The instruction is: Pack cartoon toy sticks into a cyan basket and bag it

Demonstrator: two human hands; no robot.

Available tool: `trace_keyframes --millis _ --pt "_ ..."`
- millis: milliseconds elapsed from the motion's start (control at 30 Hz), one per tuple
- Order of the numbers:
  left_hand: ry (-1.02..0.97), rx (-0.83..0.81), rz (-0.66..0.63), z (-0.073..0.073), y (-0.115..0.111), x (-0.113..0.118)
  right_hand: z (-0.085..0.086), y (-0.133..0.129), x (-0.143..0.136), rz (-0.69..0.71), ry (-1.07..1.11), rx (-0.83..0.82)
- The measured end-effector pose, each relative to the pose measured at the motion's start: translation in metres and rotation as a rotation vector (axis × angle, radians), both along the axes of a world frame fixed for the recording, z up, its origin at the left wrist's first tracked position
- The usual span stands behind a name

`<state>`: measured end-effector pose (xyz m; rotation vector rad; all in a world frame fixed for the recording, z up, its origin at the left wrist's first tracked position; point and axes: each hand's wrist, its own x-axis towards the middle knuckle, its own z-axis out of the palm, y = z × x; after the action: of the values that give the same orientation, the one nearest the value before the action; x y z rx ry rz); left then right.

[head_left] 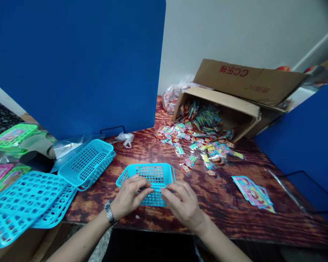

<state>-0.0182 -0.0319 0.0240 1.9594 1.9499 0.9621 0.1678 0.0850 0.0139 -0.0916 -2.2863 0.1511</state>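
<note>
A light-blue plastic basket [154,173] with a slotted wall stands on the table in front of me. My left hand [132,194] is at its near rim, thumb and index finger pinched together on the edge. A short way to the right, my right hand [180,202] also pinches that rim with its fingertips. The fingers partly cover the near side of the basket. To the left is a stack of similar blue baskets [87,163]. Flat blue perforated panels [30,200] lie nearest the left corner.
A tipped cardboard box [221,94] spills small bagged picture pieces [190,162] onto the table. Printed cards [253,193] lie to the right. Blue partitions [79,65] stand around the table. A crumpled plastic bag [125,139] and green and pink packaged baskets [12,136] are at left.
</note>
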Motion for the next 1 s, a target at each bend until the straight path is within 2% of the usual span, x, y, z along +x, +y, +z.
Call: trace_keyframes --millis 133,200,233,267,333,433,500,600,667,733,800,900,1000 --pt "0.199 0.013 -0.192 0.002 -0.009 -0.002 0.004 0.014 0.004 -0.063 0.055 -0.211" --pt "0.311 -0.018 -0.284 0.003 -0.018 -0.012 0.005 0.021 0.004 -0.114 0.049 -0.271" --pt "0.363 -0.038 -0.288 0.002 -0.024 -0.020 0.004 0.023 0.004 -0.129 0.040 -0.282" --pt "0.407 -0.048 -0.257 0.001 -0.031 -0.030 0.003 0.025 0.003 -0.134 0.024 -0.288" --pt "0.470 -0.034 -0.093 -0.003 -0.046 -0.051 -0.003 0.026 -0.001 -0.120 -0.013 -0.294" --pt "0.388 0.073 0.125 -0.012 -0.066 -0.067 -0.016 0.024 -0.011 -0.087 -0.085 -0.322" --pt "0.275 0.121 0.228 -0.020 -0.073 -0.058 -0.025 0.023 -0.020 -0.090 -0.137 -0.346" --pt "0.141 0.106 0.356 -0.035 -0.075 -0.025 -0.038 0.024 -0.032 -0.102 -0.231 -0.418" --pt "0.082 0.058 0.406 -0.044 -0.071 -0.005 -0.046 0.024 -0.038 -0.078 -0.293 -0.510" --pt "0.060 0.016 0.416 -0.051 -0.068 0.003 -0.053 0.018 -0.043 -0.054 -0.305 -0.604" --pt "0.068 -0.025 0.408 -0.054 -0.068 -0.007 -0.056 0.005 -0.047 -0.046 -0.280 -0.676" --pt "0.131 -0.079 0.449 -0.054 -0.078 -0.038 -0.052 -0.024 -0.056 0.010 -0.288 -0.727" --pt "0.241 0.022 0.524 -0.048 -0.090 -0.064 -0.046 -0.047 -0.065 0.172 -0.371 -0.702"
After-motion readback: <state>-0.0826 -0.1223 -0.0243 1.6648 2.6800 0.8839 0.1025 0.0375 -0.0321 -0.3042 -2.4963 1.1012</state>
